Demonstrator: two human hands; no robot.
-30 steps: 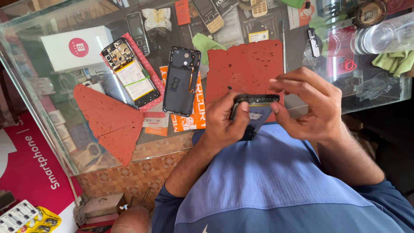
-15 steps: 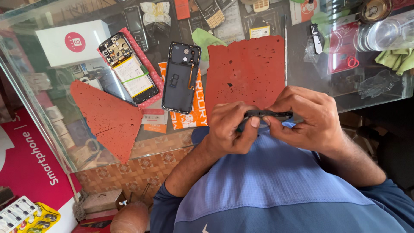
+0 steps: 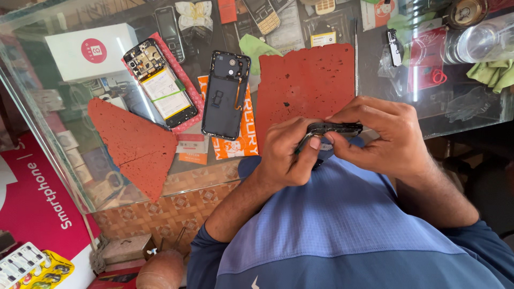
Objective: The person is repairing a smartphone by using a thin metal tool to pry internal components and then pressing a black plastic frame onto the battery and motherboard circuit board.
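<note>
Head view, change: the dark phone frame, shown flat and face-on a second ago, is now seen turned edge-on, as a thin dark strip; it has been brought slightly lower, close against the blue shirt.
Head view, meaning: the work appears to have shifted from the frame's face to its rim, judged from the fingertips now gathered along one edge.
Left hand: closed on the left end of the phone frame, thumb pressed at its lower edge.
Right hand: closed on the right end of the same frame, fingers curled over the top.
Frame position: held in the air between both hands, in front of the chest, just off the near edge of the glass counter, below the large red mat.
Counter, unchanged: the opened phone with exposed board, the dark back cover, the triangular red mat and the white box are seen where they lay before.
Hidden: most of the frame is covered by fingers; what is being pressed or pried at its edge cannot be made out.
Cut off: the clear bottle is cropped by the right border; items under the glass are blurred by reflections.
</note>
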